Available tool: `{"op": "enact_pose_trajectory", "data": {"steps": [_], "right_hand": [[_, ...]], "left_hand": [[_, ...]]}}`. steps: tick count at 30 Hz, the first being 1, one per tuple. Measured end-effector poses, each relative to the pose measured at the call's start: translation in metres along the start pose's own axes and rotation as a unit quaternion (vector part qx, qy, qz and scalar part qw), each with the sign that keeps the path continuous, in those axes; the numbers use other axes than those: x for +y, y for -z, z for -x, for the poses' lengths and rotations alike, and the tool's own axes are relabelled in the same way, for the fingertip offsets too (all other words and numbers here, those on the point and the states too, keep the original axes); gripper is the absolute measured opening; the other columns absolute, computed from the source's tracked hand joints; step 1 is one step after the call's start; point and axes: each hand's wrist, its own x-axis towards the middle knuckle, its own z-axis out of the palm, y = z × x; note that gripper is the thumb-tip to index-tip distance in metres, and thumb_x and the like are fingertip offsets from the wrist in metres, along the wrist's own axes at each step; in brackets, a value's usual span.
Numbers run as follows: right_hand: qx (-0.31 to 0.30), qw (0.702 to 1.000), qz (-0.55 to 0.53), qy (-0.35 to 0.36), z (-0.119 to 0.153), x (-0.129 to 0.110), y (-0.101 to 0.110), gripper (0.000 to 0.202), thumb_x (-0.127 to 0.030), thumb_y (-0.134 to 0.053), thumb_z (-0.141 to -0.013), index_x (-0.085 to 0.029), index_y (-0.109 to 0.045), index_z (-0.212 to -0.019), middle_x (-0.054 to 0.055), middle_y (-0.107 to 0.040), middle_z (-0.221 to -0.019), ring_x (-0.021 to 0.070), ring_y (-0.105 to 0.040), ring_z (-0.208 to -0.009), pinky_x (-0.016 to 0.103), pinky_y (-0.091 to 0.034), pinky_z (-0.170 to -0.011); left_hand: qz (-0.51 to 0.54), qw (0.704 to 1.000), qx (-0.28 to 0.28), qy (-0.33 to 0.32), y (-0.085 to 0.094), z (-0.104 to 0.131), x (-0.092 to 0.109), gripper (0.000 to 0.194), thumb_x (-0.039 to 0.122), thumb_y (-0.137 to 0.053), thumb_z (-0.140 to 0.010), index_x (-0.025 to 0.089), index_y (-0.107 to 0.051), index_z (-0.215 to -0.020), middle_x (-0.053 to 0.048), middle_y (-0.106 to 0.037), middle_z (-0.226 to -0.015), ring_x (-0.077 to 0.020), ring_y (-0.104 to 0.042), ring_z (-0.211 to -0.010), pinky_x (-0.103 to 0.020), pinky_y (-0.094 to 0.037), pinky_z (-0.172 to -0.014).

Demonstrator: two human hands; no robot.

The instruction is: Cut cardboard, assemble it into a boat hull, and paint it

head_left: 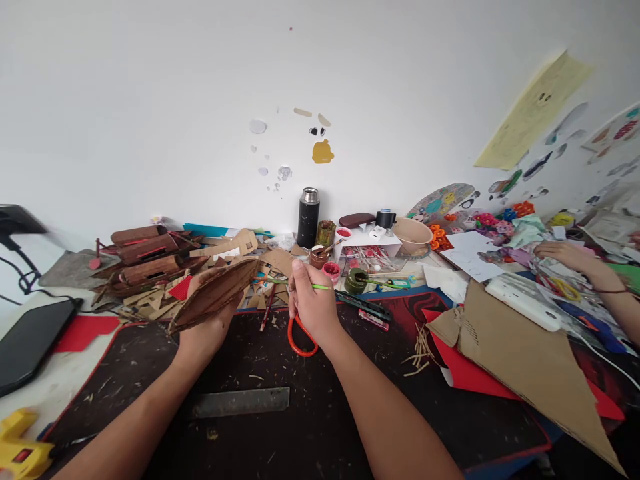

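Note:
My left hand [205, 337] grips a brown-painted cardboard piece [215, 293], long and pointed like a small boat hull, tilted up to the right. In my right hand [315, 300] is a thin paintbrush [321, 287] with a green handle, pinched between thumb and fingers. Its far end points left at the upper right tip of the cardboard piece; I cannot tell whether they touch. An orange loop handle [303, 352] lies on the mat just below my right hand. Behind that hand stand an open jar of brown paint [319, 256] and a jar of pink-red paint [331, 270].
Brown cardboard models [153, 253] and scraps crowd the back left. A metal ruler [240, 402] lies on the dark mat. A black flask [309, 220] stands by the wall. At left is a yellow glue gun [23, 447]. Another person's hand [565, 257] is at far right.

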Motion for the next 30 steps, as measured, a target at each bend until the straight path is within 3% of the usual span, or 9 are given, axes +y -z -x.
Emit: {"op": "enact_pose_trajectory", "data": {"steps": [10, 16, 23, 30], "right_hand": [[-0.006, 1.000, 0.000, -0.002, 0.0010, 0.0006, 0.0007, 0.061, -0.076, -0.051, -0.103, -0.024, -0.053, -0.072, -0.007, -0.047, -0.047, 0.0105, -0.048, -0.033, 0.022, -0.032, -0.033], [-0.012, 1.000, -0.009, -0.005, 0.0017, -0.0011, -0.0006, 0.062, -0.078, -0.052, -0.101, -0.024, -0.051, -0.071, -0.007, -0.044, -0.045, 0.0106, -0.046, -0.031, 0.022, -0.029, -0.033], [-0.013, 1.000, -0.012, -0.013, 0.0014, -0.0016, -0.0010, 0.062, -0.077, -0.052, -0.101, -0.024, -0.052, -0.070, -0.007, -0.044, -0.044, 0.0109, -0.047, -0.031, 0.022, -0.029, -0.032], [-0.011, 0.999, -0.038, -0.027, 0.0001, -0.0041, -0.0023, 0.064, -0.080, -0.055, -0.098, -0.024, -0.051, -0.068, -0.008, -0.041, -0.042, 0.0104, -0.044, -0.029, 0.022, -0.028, -0.031]], "left_hand": [[0.000, 1.000, -0.002, -0.005, -0.0010, 0.0007, 0.0004, 0.037, 0.044, -0.075, -0.089, 0.023, -0.066, -0.118, -0.010, -0.072, -0.117, -0.0283, -0.071, -0.107, -0.049, -0.060, -0.100], [-0.005, 1.000, -0.001, 0.010, -0.0019, 0.0000, -0.0035, 0.044, 0.055, -0.075, -0.087, 0.024, -0.065, -0.116, -0.010, -0.070, -0.117, -0.0313, -0.070, -0.114, -0.056, -0.055, -0.111], [-0.014, 1.000, -0.003, 0.010, -0.0010, -0.0001, -0.0044, 0.047, 0.043, -0.076, -0.084, 0.024, -0.059, -0.124, -0.013, -0.067, -0.127, -0.0340, -0.065, -0.126, -0.057, -0.052, -0.114], [-0.015, 1.000, -0.012, 0.019, -0.0015, 0.0006, -0.0063, 0.040, 0.043, -0.073, -0.085, 0.023, -0.064, -0.119, -0.013, -0.070, -0.126, -0.0333, -0.069, -0.120, -0.055, -0.053, -0.113]]}}
